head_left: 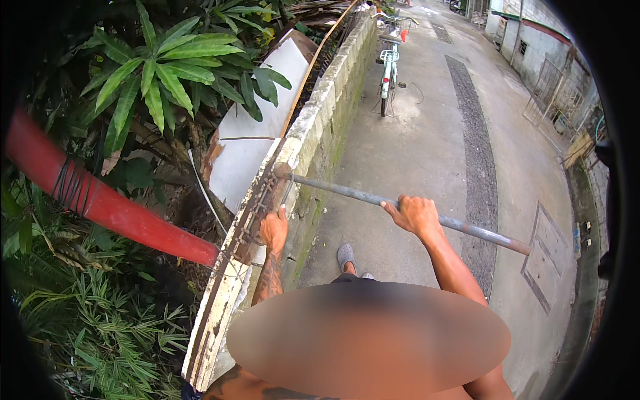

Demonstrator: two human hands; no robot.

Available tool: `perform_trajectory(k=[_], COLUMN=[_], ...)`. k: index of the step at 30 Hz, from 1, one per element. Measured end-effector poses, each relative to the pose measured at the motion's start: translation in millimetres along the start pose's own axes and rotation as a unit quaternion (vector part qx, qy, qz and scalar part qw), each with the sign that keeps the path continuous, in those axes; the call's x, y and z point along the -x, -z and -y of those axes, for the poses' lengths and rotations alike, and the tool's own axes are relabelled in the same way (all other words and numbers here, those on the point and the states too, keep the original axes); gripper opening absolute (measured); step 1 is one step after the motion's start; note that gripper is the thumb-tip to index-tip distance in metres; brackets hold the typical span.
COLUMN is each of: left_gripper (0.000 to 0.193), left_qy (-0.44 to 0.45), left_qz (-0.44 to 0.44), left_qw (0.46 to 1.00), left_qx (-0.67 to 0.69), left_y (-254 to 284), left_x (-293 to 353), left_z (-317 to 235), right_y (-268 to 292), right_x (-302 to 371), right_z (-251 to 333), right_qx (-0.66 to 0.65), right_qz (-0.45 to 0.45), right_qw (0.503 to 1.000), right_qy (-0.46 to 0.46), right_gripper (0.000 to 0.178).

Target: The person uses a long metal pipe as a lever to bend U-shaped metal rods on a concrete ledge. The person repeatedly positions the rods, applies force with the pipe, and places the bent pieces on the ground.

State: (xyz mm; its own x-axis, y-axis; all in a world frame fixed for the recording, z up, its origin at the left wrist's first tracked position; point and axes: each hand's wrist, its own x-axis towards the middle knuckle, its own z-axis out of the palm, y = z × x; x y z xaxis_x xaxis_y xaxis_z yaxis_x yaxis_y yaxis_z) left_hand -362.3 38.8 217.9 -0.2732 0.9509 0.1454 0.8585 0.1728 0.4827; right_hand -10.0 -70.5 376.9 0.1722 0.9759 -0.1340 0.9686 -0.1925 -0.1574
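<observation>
My right hand (415, 215) is wrapped around a long grey metal pipe (347, 192), which slants over the lane. The pipe's left end meets a rusty joint (283, 171) on top of the wall. My left hand (273, 231) is closed beside a rusty steel bending jig (257, 217) with short pegs, fixed along a pale wooden plank (212, 319). A thin rebar (287, 194) runs from under the pipe's end into my left fingers. How the rebar sits among the pegs is partly hidden by that hand.
A low block wall (325, 110) runs away from me. Left of it are a red tube (140, 223) wound with black wire, a white panel (250, 133) and dense plants (157, 73). A bicycle (389, 70) stands ahead on the concrete lane (427, 140); a metal cover (548, 250) lies at right.
</observation>
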Motion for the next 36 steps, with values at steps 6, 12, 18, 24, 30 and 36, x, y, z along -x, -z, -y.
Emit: perform_trajectory(k=[6,12,18,24,30,36], left_gripper=[0.059,0.06,0.06,0.059,0.057,0.056], left_qy=[0.03,0.079,0.067,0.084,0.038,0.057], left_qz=[0.022,0.08,0.063,0.052,0.039,0.055], left_qw=[0.999,0.993,0.995,0.995,0.998,0.997], left_qx=[0.014,0.019,0.031,0.019,-0.025,-0.026], left_y=[-2,20,23,38,24,27], left_x=[-5,-33,-64,-38,-25,-6], left_z=[-9,12,23,-14,-8,-21], right_y=[14,126,199,151,78,50], right_x=[-30,-49,-63,-44,-17,-48], right_z=[-35,33,95,61,7,-15], right_qx=[0.005,0.122,0.245,0.174,0.06,-0.047], right_qz=[0.147,0.105,0.056,0.029,0.01,0.154], right_qw=[0.987,0.956,0.902,0.94,0.985,0.983], right_qy=[0.06,0.245,0.351,0.293,0.159,0.083], right_gripper=[0.037,0.016,0.02,0.018,0.02,0.041])
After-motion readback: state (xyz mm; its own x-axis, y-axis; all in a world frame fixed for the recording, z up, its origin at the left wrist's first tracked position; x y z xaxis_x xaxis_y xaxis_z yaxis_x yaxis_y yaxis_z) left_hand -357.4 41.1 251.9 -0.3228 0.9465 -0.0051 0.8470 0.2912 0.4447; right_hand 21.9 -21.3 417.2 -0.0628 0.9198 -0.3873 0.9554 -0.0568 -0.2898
